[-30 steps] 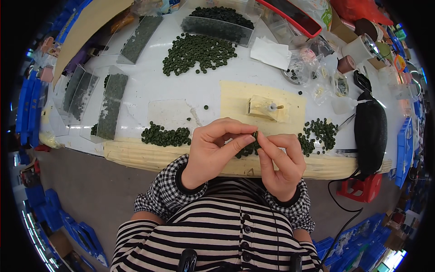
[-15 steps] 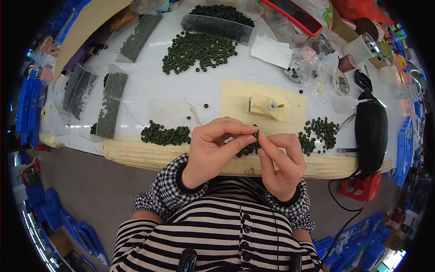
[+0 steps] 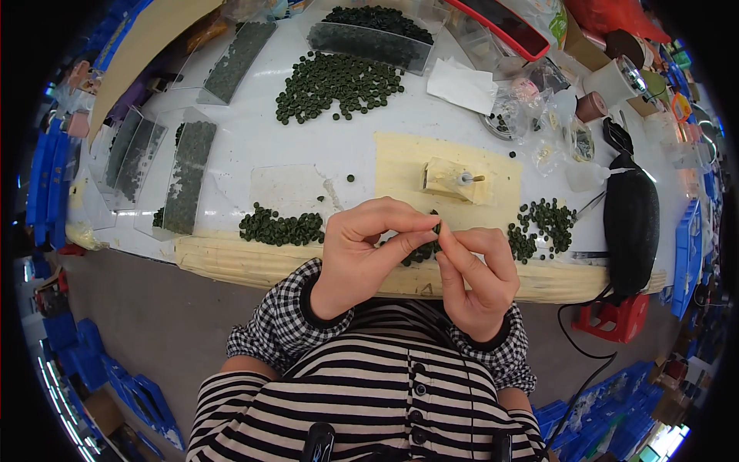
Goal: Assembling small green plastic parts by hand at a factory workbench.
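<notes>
Above the table's near edge, the fingertips of my left hand (image 3: 358, 258) and my right hand (image 3: 483, 277) meet in a pinch. Between them is a small dark green round piece (image 3: 437, 225), mostly hidden by the fingers. Just below the fingertips lies a small heap of similar green pieces (image 3: 419, 255), partly covered by my hands. One pile of green pieces (image 3: 281, 229) sits left of my left hand, and another pile (image 3: 550, 222) spreads right of my right hand. Beyond my fingers stands a yellowish block (image 3: 445, 179) with a short pin on top, on a yellow sheet (image 3: 396, 158).
A large pile of green pieces (image 3: 335, 88) lies at the back before a clear bin (image 3: 377, 48). Clear boxes (image 3: 191, 181) of pieces stand at left. White tissue (image 3: 462, 86), a red-cased phone (image 3: 504, 27), plastic bags and a black pouch (image 3: 631, 223) occupy the right.
My hands hold almost the same place and pinch. The fingertips have shifted only slightly around the green piece.
</notes>
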A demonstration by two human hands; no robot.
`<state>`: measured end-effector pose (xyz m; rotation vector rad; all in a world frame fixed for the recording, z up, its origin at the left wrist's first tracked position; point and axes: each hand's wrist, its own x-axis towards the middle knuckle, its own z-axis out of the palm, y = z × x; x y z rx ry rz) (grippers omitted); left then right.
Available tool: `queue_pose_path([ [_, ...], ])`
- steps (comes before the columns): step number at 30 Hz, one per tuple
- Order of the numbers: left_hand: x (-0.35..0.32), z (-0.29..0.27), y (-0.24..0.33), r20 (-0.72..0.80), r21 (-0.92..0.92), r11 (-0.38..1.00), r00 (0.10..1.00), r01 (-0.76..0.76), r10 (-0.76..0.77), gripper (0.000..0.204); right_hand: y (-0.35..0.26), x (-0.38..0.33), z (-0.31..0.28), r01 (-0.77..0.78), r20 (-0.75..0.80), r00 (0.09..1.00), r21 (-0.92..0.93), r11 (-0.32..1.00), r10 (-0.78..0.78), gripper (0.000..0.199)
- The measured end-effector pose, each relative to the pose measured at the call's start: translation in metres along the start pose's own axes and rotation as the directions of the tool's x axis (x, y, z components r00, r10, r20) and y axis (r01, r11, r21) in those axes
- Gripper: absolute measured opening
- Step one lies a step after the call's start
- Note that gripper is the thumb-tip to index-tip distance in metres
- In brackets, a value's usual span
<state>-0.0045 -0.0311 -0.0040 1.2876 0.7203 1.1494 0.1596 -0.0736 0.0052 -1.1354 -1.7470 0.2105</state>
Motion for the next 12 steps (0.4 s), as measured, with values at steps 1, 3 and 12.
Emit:
queue_pose_path([
  [1,0.0,0.0,0.0,0.002,-0.001,1.0,1.0,0.001,-0.001,0.021,0.0,0.0,0.0,-0.002,0.002,1.0,0.002,1.0,0.002,0.037],
  [3,0.0,-0.001,-0.001,0.004,-0.003,1.0,1.0,0.006,-0.006,0.02,0.0,0.0,0.0,-0.002,0.01,1.0,0.002,1.0,0.002,0.038],
  [12,0.001,0.001,-0.003,0.024,-0.441,0.845,0.945,0.303,-0.326,0.019,0.008,0.011,-0.016,-0.118,-0.063,0.992,-0.083,0.99,0.113,0.038],
])
